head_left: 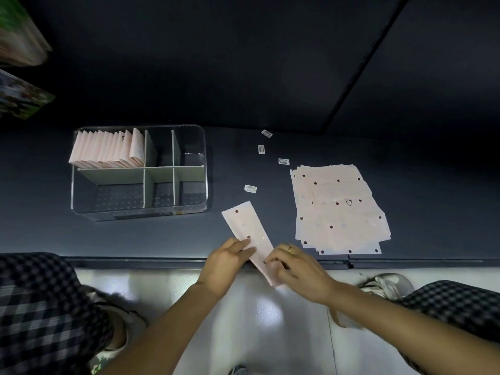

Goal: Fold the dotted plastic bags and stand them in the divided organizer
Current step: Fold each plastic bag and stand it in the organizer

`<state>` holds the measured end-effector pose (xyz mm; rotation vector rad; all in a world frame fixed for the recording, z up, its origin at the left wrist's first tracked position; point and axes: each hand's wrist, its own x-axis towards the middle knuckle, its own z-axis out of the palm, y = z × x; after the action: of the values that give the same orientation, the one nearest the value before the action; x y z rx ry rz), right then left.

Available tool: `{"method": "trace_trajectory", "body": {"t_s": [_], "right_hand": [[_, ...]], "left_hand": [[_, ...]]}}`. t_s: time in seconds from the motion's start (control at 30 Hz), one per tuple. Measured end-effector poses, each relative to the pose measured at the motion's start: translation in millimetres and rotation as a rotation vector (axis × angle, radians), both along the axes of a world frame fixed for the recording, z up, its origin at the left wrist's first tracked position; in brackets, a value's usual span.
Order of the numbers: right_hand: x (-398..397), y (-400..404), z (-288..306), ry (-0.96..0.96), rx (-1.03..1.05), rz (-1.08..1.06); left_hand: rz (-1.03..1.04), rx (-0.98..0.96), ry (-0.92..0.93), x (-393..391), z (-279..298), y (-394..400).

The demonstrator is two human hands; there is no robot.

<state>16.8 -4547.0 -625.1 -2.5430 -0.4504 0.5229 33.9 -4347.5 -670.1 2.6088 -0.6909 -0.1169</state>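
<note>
Left hand (227, 262): I see it pinching the folded bag strip (250, 239) at its near left edge.
Right hand (293, 267): fingers curled on the strip's near end, at the table (433, 212) edge.
Organizer (139, 169): at 10 o'clock of the strip; folded bags (108, 150) stand in its far-left compartment.
Flat bag stack (341, 209): at 2 o'clock.

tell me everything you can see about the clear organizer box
The organizer is a clear, glossy plastic box with rounded corners, resting flat on the dark table, left of both hands and touching neither. Pale grey dividers split it into six compartments, three far and three near. A row of folded pink bags stands upright in the far left compartment; the other five look empty.
</note>
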Motion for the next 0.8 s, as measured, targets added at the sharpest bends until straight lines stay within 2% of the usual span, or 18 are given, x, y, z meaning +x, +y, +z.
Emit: {"method": "trace_trajectory", "body": {"t_s": [0.07, 0.17, 0.33, 0.43, 0.5, 0.57, 0.67, 0.73, 0.8], "right_hand": [[15.6, -10.8, -3.5, -0.013, 0.003, 0.021], [34.8, -18.2, -12.1, -0.047, -0.080, 0.184], [43.8, 0.0, -29.5, -0.078, -0.019, 0.177], [46.6, 9.0, -32.1, -0.167, 0.056, 0.148], [47.8, 10.9, -33.5, -0.168, 0.092, 0.107], [47.0, 15.2, -36.1, -0.108, 0.114, 0.045], [48.6, 21.2, -39.0, 0.042, 0.121, -0.205], [50.9, 23.8, -39.3, 0.144, 0.145, -0.353], [53.4, 27.9, -39.2, 0.162, 0.179, -0.432]], "left_hand": [[0.071, -0.175, 0.087, 2.4, -1.1, 6.1], [0.160, -0.343, 0.182, 3.9, 0.2, 11.1], [0.139, -0.428, 0.282, -1.3, -2.1, 17.2], [0.118, -0.250, 0.180, -1.5, -6.6, 25.1], [0.144, -0.132, 0.079, 0.8, -7.0, 28.4], [0.188, -0.108, 0.010, 2.3, -7.8, 29.0], [0.269, -0.125, -0.045, 5.0, -12.7, 25.3], [0.428, -0.178, 0.030, 8.9, -15.7, 22.3], [0.579, -0.203, 0.150, 12.6, -17.8, 19.3]]}}
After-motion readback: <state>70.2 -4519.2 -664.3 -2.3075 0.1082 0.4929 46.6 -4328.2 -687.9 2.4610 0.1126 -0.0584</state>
